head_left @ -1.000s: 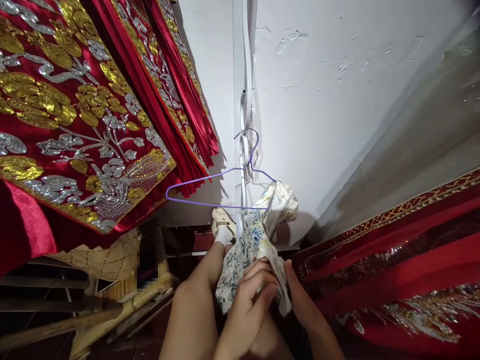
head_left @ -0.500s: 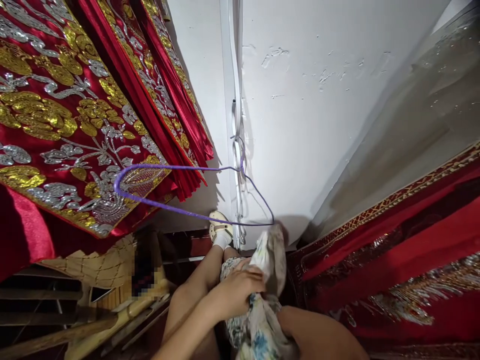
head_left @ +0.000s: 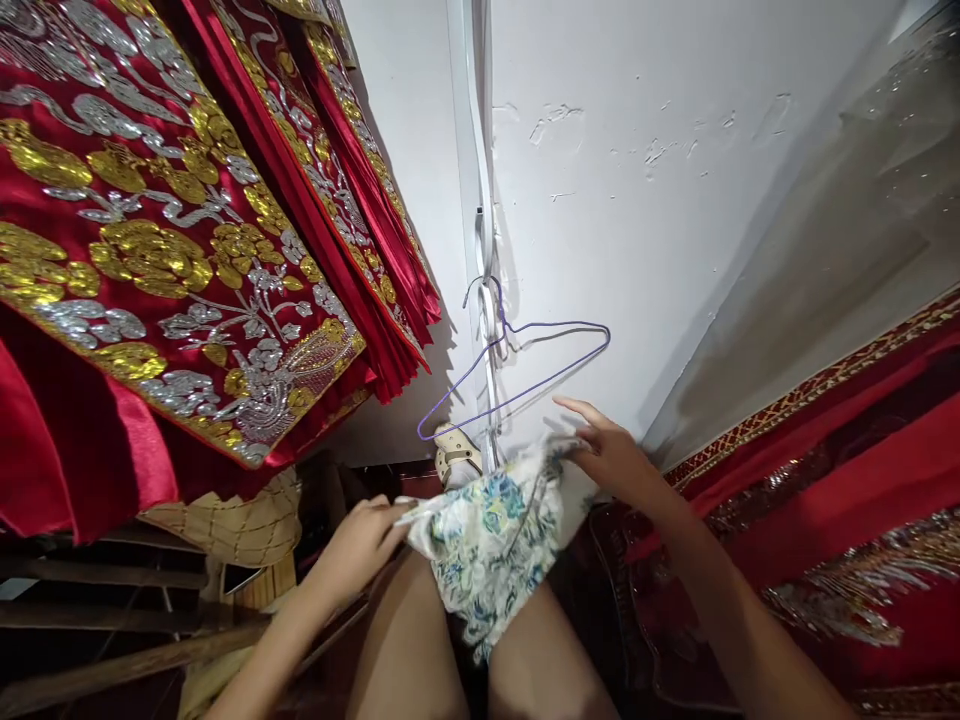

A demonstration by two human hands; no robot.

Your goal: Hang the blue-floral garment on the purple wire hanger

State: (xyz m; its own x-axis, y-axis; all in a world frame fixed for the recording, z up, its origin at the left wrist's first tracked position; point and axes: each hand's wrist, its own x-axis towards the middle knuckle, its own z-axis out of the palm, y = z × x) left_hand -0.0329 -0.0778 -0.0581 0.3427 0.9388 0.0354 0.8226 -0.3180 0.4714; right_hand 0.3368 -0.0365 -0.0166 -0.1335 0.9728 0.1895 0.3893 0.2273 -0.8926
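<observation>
A white garment with a blue and green floral print [head_left: 487, 530] is stretched between my two hands, above my thighs. My left hand [head_left: 367, 535] pinches its left upper corner. My right hand [head_left: 611, 455] grips the right upper edge, with the index finger stretched out toward the wall. Whether it is a top or bottoms, I cannot tell. Just above the cloth, a purple wire hanger [head_left: 540, 384] hangs with nothing on it from the white strip [head_left: 486, 180] along the wall. Neither hand touches the hanger.
Red cloths with gold and silver sequins [head_left: 247, 250] hang at the left. More red embroidered fabric [head_left: 847, 480] lies at the right. Wooden bars [head_left: 105, 620] stand at lower left, and a cream clog [head_left: 456, 450] is on a foot below the hanger.
The bunched garment has been spread out and raised a little between both hands. My right hand now shows clearly. The hanger has swung round, one end now pointing right.
</observation>
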